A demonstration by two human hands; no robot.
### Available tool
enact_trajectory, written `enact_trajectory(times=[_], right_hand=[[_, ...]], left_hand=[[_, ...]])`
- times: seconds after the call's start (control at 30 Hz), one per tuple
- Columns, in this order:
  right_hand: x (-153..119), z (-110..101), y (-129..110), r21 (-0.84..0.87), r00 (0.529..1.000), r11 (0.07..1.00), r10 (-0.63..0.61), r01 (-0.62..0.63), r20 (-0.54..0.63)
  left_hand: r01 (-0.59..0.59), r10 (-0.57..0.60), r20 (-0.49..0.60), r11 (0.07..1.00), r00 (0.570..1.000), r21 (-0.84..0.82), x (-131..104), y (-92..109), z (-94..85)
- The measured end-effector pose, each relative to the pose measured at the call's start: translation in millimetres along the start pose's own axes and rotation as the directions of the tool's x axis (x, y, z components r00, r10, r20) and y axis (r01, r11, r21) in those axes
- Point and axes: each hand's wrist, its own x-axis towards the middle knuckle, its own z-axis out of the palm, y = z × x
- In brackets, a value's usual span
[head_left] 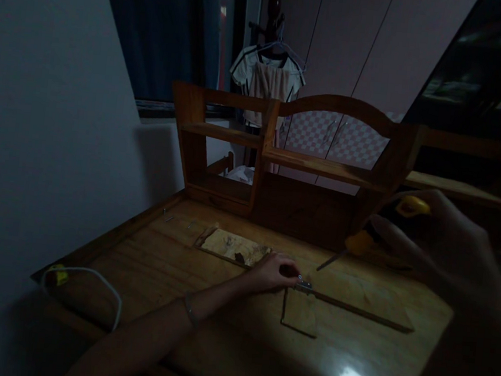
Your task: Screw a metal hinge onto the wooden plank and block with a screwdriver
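My right hand point(444, 248) is raised at the right, its fingers wrapped round a yellow-and-black screwdriver point(359, 243). The metal shaft slants down to the left, its tip in the air above the desk. Lower down, my left hand point(272, 272) pinches at a small metal hinge point(305, 286), thumb and fingertips closed against its left end. That hinge lies where a long thin wooden board point(366, 313) meets a short wooden piece point(299, 312) on the desk. Dim light hides the hinge's details.
Behind my left hand lies a worn wooden board point(214, 242). Small screws point(169, 219) sit near the desk's point(237, 323) back left. A yellow object point(58, 275) and white cable point(119, 305) are at the left edge. A wooden shelf unit point(323, 166) stands along the back.
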Motion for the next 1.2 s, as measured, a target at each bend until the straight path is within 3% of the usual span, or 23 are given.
enact_trajectory(times=[0.07,0.2,0.3,0.67,1.2], right_hand=[[3,11,3,-0.104,0.997,0.994,-0.036,0.043,0.066],[8,29,2,0.001,0.96,0.997,-0.077,0.08,0.269],[10,38,5,0.006,0.937,0.995,-0.099,0.103,0.336],[10,61,12,0.072,0.907,0.982,-0.19,0.176,0.377],[12,50,6,0.046,0.913,0.988,-0.151,0.144,0.379]], left_hand=[[-0.006,0.006,0.008,1.0,1.0,-0.003,-1,2,-1.4],[-0.021,0.021,-0.004,1.0,1.0,0.014,-2,5,-3.9],[-0.005,0.005,-0.004,1.0,1.0,0.031,-1,9,-5.6],[0.036,-0.037,0.015,0.997,0.999,0.061,0,14,-7.9],[0.03,-0.031,0.022,0.999,0.999,0.044,-1,8,-6.5]])
